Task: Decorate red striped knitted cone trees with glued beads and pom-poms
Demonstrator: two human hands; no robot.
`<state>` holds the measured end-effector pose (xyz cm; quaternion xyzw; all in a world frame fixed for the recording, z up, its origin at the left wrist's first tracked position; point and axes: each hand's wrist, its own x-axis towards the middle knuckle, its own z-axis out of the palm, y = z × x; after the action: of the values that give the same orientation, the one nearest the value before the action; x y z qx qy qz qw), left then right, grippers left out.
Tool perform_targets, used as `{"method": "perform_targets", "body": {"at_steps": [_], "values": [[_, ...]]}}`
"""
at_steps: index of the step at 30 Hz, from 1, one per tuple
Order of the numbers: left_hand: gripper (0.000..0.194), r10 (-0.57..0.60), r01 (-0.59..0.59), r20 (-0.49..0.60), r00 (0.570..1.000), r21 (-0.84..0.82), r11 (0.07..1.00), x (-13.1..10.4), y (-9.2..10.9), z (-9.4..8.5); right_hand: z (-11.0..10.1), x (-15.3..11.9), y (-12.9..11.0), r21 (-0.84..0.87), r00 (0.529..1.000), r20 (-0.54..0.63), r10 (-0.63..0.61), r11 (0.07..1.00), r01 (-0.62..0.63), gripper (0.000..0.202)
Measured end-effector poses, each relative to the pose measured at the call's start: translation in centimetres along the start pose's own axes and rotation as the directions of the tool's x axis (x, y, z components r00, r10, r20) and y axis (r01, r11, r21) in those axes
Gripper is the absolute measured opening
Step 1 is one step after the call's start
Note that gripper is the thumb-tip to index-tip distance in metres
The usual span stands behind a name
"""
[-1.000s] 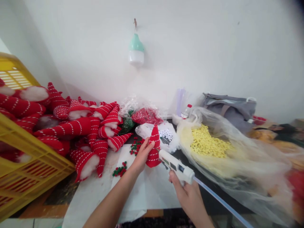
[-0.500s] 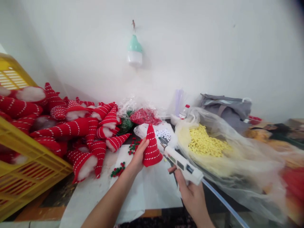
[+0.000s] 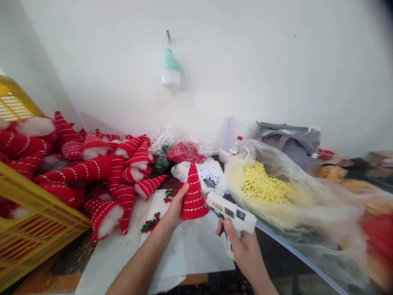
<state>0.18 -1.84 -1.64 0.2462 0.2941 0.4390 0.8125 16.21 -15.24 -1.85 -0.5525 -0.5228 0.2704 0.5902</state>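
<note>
A red cone-shaped felt hat point(image 3: 194, 196) with white dashed stitching is gripped along its left side by my left hand point(image 3: 176, 205), its tip pointing up. My right hand point(image 3: 244, 246) is wrapped round the handle of a white hot glue gun point(image 3: 230, 211). The gun's nozzle meets the hat's right side, touching it or very close. A long clear glue stick point(image 3: 301, 256) trails from the back of the gun. Small red and green pom-poms point(image 3: 150, 223) lie on white paper point(image 3: 196, 250) left of my left hand.
Many stuffed red hats point(image 3: 101, 172) are heaped at left beside a yellow crate point(image 3: 39, 225). Behind the hat sit white beads point(image 3: 209, 175) and a bag of red pieces point(image 3: 187, 152). Yellow pieces point(image 3: 265, 182) fill a plastic bag at right, near a grey bag point(image 3: 288, 141).
The glue gun has moved left, and its nozzle has come from a small gap to the hat's right side. My left hand still holds the hat in nearly the same place.
</note>
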Motion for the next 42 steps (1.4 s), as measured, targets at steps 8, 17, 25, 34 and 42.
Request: {"method": "perform_targets", "body": {"at_steps": [8, 17, 25, 34, 42], "values": [[0.048, 0.007, -0.007, -0.023, 1.0, -0.016, 1.0, 0.06, 0.04, 0.04, 0.35, 0.0, -0.22, -0.05, 0.998, -0.038, -0.048, 0.998, 0.046, 0.056], [0.054, 0.051, -0.051, 0.009, 0.999, 0.007, 0.999, 0.18, -0.07, -0.21, -0.13, -0.28, 0.35, -0.161, 0.99, -0.132, -0.043, 0.987, 0.021, 0.046], [0.062, 0.173, -0.181, 0.08, 0.982, 0.11, 0.977, 0.43, -0.46, -0.45, 0.25, 0.45, -0.3, -0.216, 0.98, -0.049, -0.19, 0.96, 0.176, 0.042], [0.064, 0.175, -0.188, 0.087, 0.981, 0.165, 0.968, 0.26, -0.45, -0.29, 0.22, 0.33, -0.02, -0.236, 0.986, -0.055, -0.156, 0.962, 0.139, 0.048], [0.066, 0.177, -0.182, 0.047, 0.983, 0.142, 0.973, 0.32, -0.4, -0.29, 0.26, 0.04, 0.28, -0.266, 0.988, -0.084, -0.126, 0.959, 0.099, 0.052]]}}
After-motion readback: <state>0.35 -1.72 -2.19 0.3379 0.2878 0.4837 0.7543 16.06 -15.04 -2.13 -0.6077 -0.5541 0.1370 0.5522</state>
